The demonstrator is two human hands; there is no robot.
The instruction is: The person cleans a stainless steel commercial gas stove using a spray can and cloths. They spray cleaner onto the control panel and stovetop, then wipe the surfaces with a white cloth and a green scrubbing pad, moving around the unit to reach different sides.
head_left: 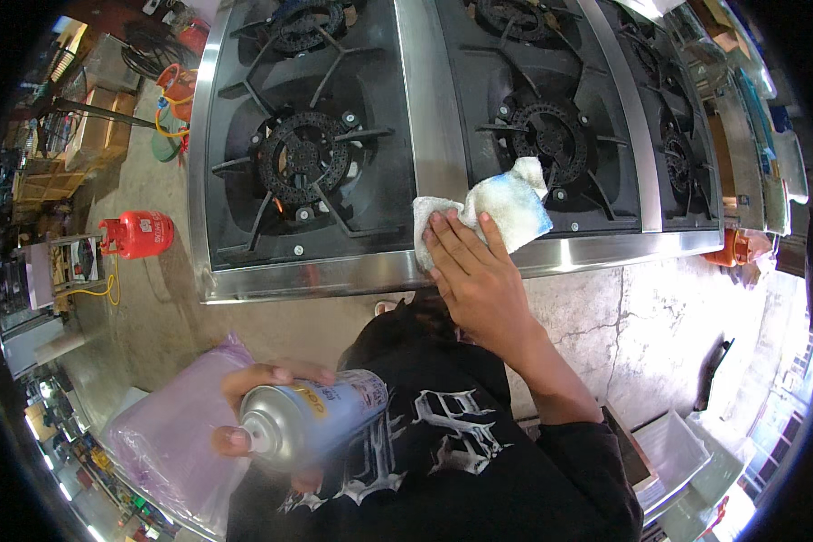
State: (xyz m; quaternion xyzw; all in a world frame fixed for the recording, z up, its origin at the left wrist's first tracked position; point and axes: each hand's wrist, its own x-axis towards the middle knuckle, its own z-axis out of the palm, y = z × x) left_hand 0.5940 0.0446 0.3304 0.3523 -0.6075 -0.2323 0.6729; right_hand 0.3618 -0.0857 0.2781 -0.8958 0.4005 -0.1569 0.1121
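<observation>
- Silver-and-white cylindrical metal spray can (321, 417): nearest item, tilted in front of the black printed shirt (461, 434), nozzle end to the left.
- Left hand (260, 378): curled around the can, one fingertip at the white plastic nozzle (258, 435). Contact pressure cannot be told.
- Right hand (488, 294): palm down, fingers nearly straight and slightly spread over a white cloth with a blue patch (510, 208). Whether the fingers also pinch the fabric cannot be told.
- Cloth position: bunched on the near end of a steel strip between the left and middle burner panels of a black-and-steel gas range (325, 274), reaching right towards the black cast-metal middle near burner (548, 140).
- Caution, snagging: the loose right end could catch on the burner supports if dragged sideways.
- Caution, discharge: an unintended press at the nozzle could release spray towards the left.
- Caution, ignition: an orange spot (278, 206) shows at the left near burner; its source is unclear. Flammable spray near any flame could ignite.
</observation>
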